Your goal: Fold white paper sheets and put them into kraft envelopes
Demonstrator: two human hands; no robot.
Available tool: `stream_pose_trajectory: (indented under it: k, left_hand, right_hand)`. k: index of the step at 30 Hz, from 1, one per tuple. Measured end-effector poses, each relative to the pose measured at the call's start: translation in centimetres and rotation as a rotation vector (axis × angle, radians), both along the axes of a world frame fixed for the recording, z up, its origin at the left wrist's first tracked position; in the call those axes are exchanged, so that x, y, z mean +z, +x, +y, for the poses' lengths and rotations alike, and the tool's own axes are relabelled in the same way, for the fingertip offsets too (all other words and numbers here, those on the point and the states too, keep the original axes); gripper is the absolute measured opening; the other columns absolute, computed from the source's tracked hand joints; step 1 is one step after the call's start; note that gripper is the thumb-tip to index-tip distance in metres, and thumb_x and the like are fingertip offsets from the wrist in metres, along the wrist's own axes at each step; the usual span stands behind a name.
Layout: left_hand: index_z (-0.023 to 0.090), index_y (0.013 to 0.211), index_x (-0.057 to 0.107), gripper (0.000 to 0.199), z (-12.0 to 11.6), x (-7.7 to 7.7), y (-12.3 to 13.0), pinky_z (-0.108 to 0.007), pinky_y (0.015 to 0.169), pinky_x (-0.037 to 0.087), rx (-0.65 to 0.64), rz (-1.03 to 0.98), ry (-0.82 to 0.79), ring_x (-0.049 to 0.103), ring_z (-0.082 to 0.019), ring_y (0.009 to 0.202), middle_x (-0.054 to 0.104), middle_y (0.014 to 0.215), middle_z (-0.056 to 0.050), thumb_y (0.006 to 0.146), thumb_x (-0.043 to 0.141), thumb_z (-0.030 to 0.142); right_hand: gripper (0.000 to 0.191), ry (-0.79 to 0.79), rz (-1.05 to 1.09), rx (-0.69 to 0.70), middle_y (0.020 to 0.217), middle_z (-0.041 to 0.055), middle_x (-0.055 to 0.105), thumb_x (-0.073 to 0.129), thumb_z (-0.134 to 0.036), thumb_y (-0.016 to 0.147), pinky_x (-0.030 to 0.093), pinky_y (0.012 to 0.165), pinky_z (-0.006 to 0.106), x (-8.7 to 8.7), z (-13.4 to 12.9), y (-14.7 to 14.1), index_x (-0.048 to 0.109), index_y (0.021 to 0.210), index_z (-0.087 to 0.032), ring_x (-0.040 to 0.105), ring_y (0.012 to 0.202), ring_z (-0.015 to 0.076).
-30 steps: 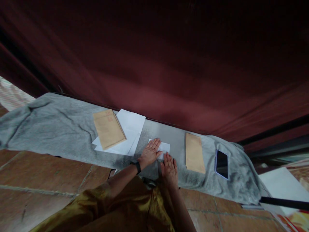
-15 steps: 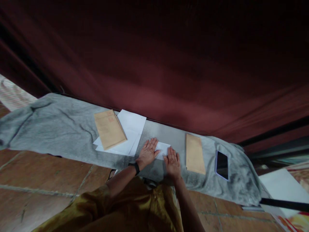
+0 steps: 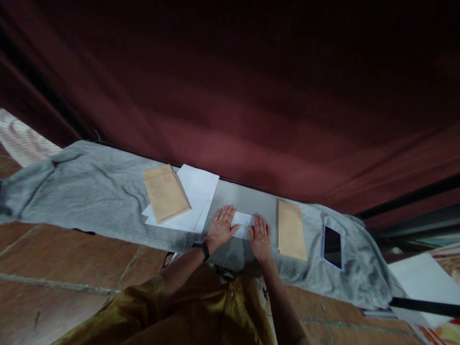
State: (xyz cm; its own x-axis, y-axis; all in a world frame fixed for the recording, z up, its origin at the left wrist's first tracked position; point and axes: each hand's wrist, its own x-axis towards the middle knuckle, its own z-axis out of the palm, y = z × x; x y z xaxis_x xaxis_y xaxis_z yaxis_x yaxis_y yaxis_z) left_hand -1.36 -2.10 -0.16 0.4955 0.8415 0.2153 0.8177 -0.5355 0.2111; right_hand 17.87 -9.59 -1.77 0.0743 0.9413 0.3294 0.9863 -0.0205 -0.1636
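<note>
Worktop (image 3: 115, 211): grey, soft-topped. 
Sheets (image 3: 198, 191): white, partly under the left envelope (image 3: 166, 194). 
Right envelope (image 3: 292, 230): brown, flat, beside the right hand. 
Left hand (image 3: 220, 231), right hand (image 3: 260, 240): spread flat, gripping nothing, at either end of the paper. 
Paper (image 3: 243, 223): white, on the worktop; probably light, easily creased, best taken by its edges. 
Phone (image 3: 332, 247): dark-screened, far right.

- Plain white on paper (image 3: 243, 223) between left hand (image 3: 220, 230) and right hand (image 3: 260, 243).
- Mottled grey on cloth (image 3: 100, 191) beneath both.
- Tan, red-printed, on envelope (image 3: 166, 195) leftward.
- Black, lilac-rimmed, on phone (image 3: 332, 247) rightward.
- Dark red on curtain (image 3: 230, 115) ahead.
</note>
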Motion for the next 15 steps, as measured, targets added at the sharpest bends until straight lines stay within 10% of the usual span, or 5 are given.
stream_pose_trajectory:
  k: [15]
  left_hand:
    - [0.009, 0.155, 0.040, 0.067, -0.2, 0.1, 0.3, -0.051, 0.126, 0.019, 0.000, 0.020, -0.017, 0.029, -0.030, 0.154, 0.036, 0.163, -0.017, 0.102, 0.039, 0.050]
  right_hand:
    - [0.055, -0.060, -0.016, 0.057, 0.162, 0.0154, 0.039, 0.028, -0.037, 0.108, 0.025, 0.120, 0.051, 0.1, -1.3, -2.6, 0.037, 0.158, -0.016, 0.041, 0.146, 0.0287]
